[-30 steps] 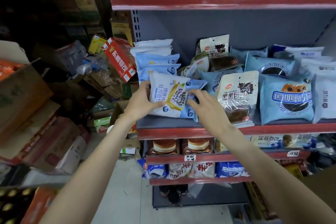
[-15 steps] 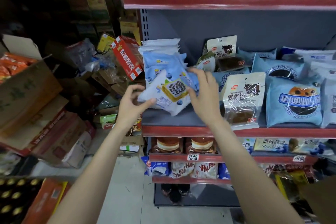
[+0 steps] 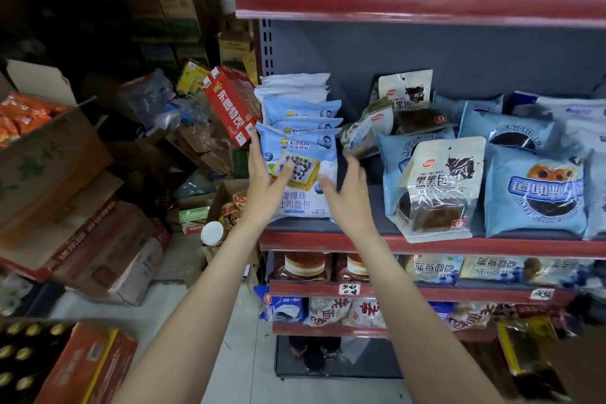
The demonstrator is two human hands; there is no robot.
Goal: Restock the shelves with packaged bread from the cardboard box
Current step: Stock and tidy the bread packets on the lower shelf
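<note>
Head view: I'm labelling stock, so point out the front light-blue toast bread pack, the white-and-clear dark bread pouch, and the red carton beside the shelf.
Front light-blue toast bread pack [image 3: 300, 146]: head view, upper printed face.
White-and-clear dark bread pouch [image 3: 441, 185]: head view, front label.
Red carton [image 3: 229, 105]: head view, lettered side.

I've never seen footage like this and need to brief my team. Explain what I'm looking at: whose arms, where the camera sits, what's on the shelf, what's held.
No machine here: these are a person's bare arms, filmed by one camera worn on the head, looking forward and down. The left hand rests with straight fingers against the front blue toast-bread packet, standing upright at the left end of the grey shelf. The right hand is open beside it, gripping nothing. More blue bread bags and a black-bread pouch fill the shelf to the right.
</note>
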